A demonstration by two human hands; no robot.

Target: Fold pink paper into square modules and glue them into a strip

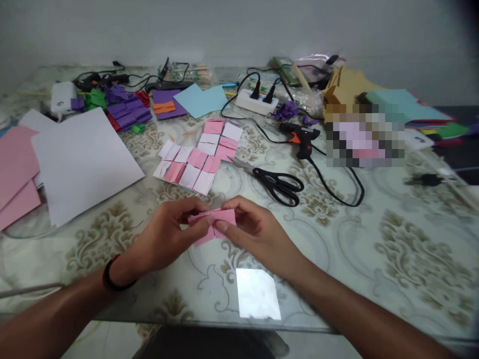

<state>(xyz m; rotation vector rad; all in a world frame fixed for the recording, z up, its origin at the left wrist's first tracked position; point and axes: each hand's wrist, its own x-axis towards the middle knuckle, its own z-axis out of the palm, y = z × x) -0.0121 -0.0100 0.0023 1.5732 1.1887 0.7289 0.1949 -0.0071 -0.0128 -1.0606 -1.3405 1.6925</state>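
Between my two hands, a little above the table, is a small folded piece of pink paper (226, 217). My left hand (172, 227) pinches its left side, thumb in front and fingers behind. With thumb and fingertips closed, my right hand (254, 224) grips the right side. Both thumbs meet near a crease at the paper's middle. Just beyond my hands lie folded pink and white paper squares (194, 162), set side by side in a checkered block. Black-handled scissors (279, 184) rest beside that block, blades pointing left.
At the left are a white sheet (86, 159) and pink sheets (18, 164). Folded purple papers (127, 112) lie behind. A glue gun (303, 139) with its cord sits at right, near a white power strip (256, 102). A bright square reflection shows near the front edge.
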